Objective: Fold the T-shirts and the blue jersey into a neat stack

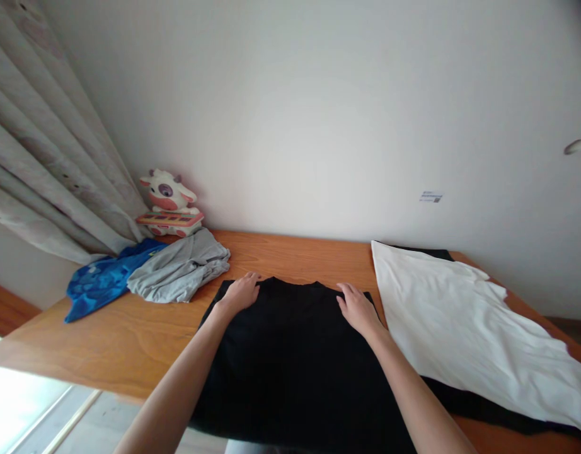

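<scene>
Resting left hand [243, 292] and right hand [357, 306], fingers slack and apart, apparently gripping nothing, on round-necked black fabric shirt [295, 359], mid-front on orange-brown wooden table [125, 347]. Seemingly flattened already, like white cloth garment [451, 315], table's right; unlike crumpled light-grey cloth garment [181, 268], table's left.

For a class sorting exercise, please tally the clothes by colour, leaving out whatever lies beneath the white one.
Black: 1, the flat black fabric top with a neckline
White: 1, the spread white fabric garment
Grey: 1, the crumpled grey fabric garment
Blue: 1, the rumpled blue fabric garment
Total: 4
</scene>
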A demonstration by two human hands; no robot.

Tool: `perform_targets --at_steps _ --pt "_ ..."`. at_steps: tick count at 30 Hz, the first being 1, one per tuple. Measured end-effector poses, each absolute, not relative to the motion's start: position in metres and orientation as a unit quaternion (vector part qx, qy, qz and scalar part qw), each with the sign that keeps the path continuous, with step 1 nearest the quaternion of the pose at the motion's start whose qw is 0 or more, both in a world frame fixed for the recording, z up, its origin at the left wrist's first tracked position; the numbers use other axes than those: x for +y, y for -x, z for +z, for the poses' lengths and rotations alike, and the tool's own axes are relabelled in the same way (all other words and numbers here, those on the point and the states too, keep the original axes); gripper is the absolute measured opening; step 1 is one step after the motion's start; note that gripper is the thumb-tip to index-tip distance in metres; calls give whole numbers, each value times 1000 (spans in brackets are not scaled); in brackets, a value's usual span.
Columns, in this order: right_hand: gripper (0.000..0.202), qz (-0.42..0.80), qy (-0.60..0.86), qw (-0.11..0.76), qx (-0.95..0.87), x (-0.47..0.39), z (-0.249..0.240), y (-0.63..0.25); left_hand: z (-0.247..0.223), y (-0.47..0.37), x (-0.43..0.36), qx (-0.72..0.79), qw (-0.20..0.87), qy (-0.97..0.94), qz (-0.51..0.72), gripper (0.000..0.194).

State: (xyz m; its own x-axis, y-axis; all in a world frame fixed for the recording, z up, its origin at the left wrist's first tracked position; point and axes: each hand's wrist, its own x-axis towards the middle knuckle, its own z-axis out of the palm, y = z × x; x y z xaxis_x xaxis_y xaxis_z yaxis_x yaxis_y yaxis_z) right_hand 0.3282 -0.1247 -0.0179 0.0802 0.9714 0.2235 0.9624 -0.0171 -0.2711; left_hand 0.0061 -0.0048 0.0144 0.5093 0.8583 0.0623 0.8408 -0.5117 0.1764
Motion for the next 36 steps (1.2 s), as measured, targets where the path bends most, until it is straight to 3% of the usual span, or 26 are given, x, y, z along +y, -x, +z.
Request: perform_targets --at_steps 5,12,19,26,36 --pt "20 21 725 188 -662 -113 -33 -349 12 5 9 494 66 -865 47 17" --pt "16 16 762 217 -611 -101 -30 -350 12 0 10 548 39 -832 83 23" --pt "31 -16 809 224 -544 -102 -29 -289 9 -48 -16 572 10 -809 131 28" --pt "47 18 766 172 -620 -116 -48 -214 -41 -90 -61 482 32 -860 165 49" --pt "70 20 788 69 -612 -129 -52 -311 -44 -2 -14 419 69 -889 172 63"
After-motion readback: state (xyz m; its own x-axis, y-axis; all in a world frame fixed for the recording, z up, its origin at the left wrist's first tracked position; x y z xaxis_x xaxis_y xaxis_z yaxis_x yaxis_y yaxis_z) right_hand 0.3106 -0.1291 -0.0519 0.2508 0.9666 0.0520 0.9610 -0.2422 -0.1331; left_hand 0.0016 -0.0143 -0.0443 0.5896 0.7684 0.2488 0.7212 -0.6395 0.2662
